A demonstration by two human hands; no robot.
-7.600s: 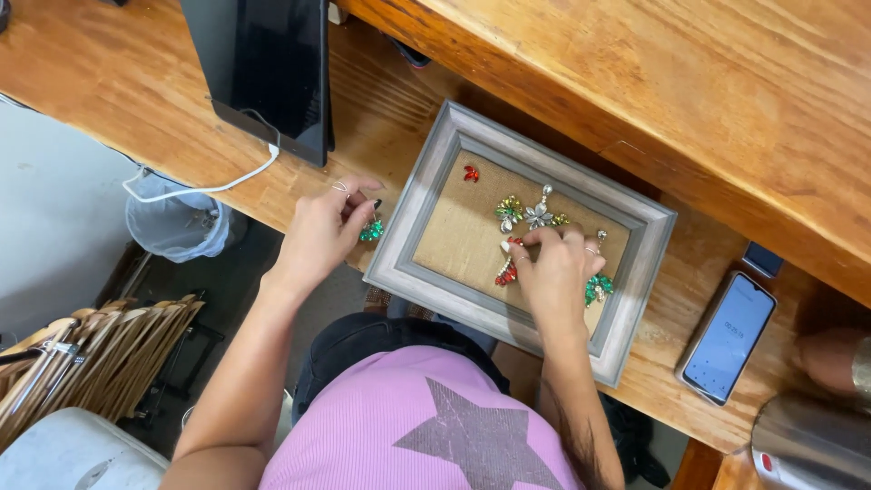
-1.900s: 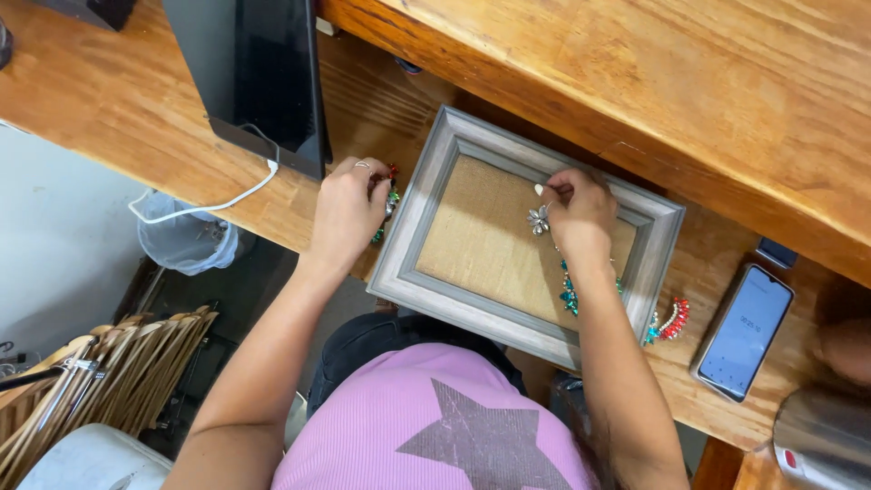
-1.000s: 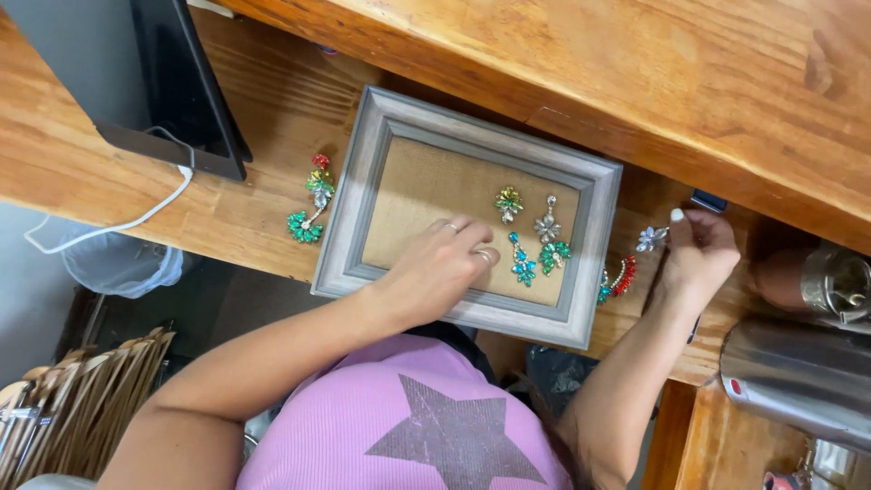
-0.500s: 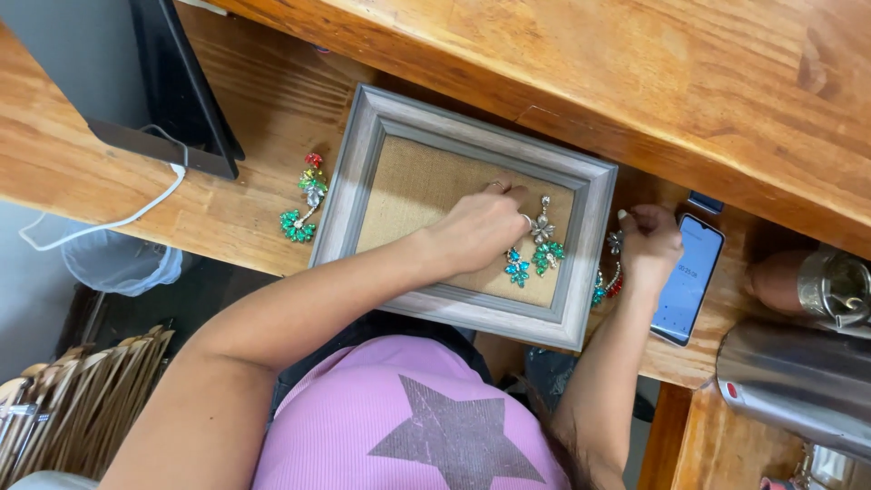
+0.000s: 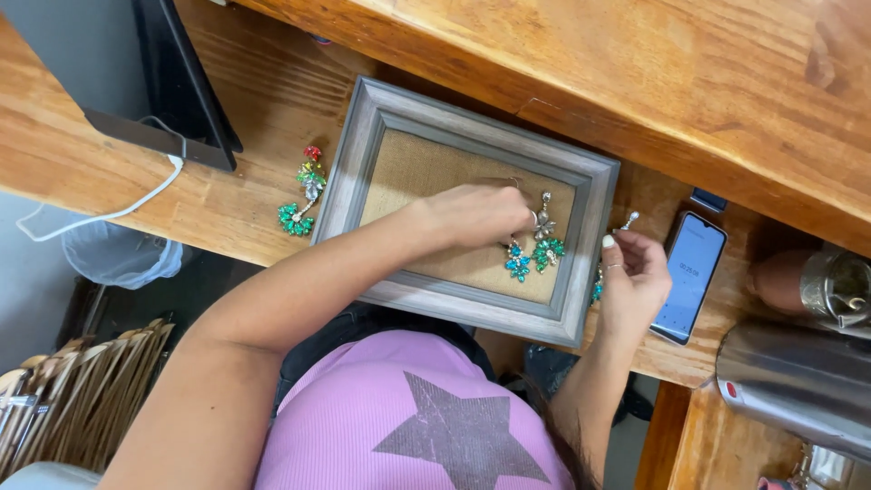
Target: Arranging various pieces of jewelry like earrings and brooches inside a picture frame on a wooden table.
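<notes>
A grey wooden frame [image 5: 592, 245] with a burlap panel lies on the wooden desk [image 5: 236, 200]. My left hand [image 5: 476, 215] reaches across the panel and its fingers pinch an earring [image 5: 518, 261] hung on the burlap, beside a silver and green earring [image 5: 545, 238]. My right hand [image 5: 635, 281] rests just right of the frame, fingers curled on a small silver earring [image 5: 628, 220], with more coloured jewellery partly hidden under it. A red and green earring pair [image 5: 303, 192] lies left of the frame.
A phone [image 5: 689, 277] with a lit screen lies right of my right hand. A dark monitor stand [image 5: 181, 100] with a white cable [image 5: 100, 216] stands at left. Metal flasks [image 5: 798, 381] sit at the right. A raised wooden shelf [image 5: 635, 73] runs behind the frame.
My left hand has moved from the frame's left edge onto the burlap among the earrings. My right hand has left the panel and now holds an earring beside the frame's right edge.
</notes>
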